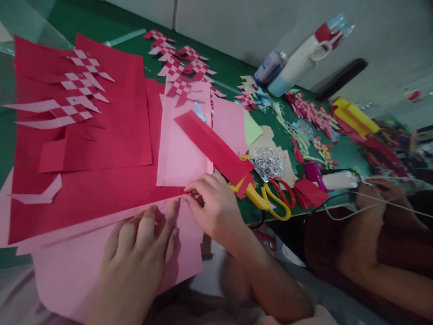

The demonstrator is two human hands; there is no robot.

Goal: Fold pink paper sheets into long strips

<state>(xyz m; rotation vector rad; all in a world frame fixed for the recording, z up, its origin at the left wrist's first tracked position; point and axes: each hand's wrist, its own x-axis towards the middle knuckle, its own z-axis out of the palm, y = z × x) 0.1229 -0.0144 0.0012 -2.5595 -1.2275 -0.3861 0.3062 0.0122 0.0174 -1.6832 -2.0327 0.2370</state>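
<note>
I see the pink sheet [64, 275] at left, overlapping a red sheet [101, 192], its long folded edge slanting up to the right. The left hand [138, 239] lies on it, palm down, fingers extended, hiding its middle from me; that wrist is cut off below. The right hand [214, 205] sits at the fold's right end, thumb and forefinger close together; I can't tell whether they pinch paper. Beyond, a red strip [209, 142] partly covers yellow scissors [253, 195].

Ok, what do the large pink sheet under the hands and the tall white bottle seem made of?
Large pink flat sheet: probably matte paper or thin card, with straight creasing and no shine. Tall white cylindrical bottle: perhaps satin plastic or coated metal; its smooth body fits both.
</note>
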